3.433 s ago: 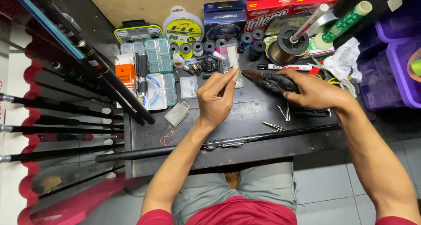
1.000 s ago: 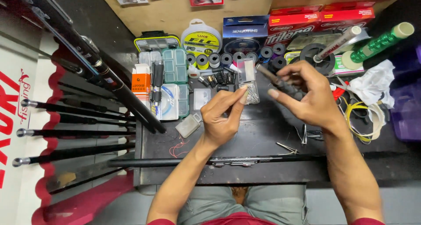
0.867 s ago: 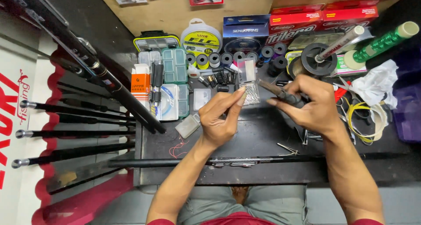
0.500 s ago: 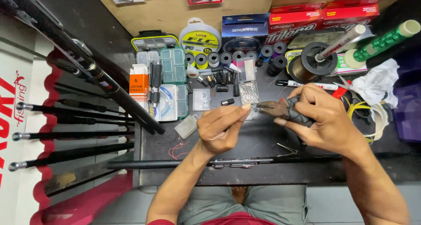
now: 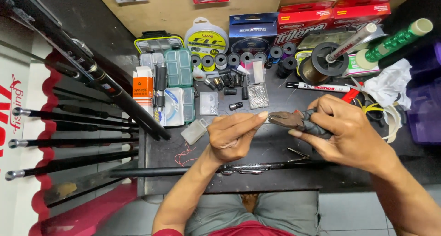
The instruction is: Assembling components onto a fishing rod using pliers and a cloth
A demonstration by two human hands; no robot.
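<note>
I see my left hand (image 5: 232, 137) pinching something too small to identify against the pliers (image 5: 294, 121), over the table (image 5: 275, 148); my right hand (image 5: 347, 135) grips their handles; a squeeze could nip my fingertips.

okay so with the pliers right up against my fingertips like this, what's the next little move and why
Probably squeeze the pliers gently. Your right hand grips the handles, and the nose meets the pinched fingertips of your left hand. What they pinch is too small to see.
</note>
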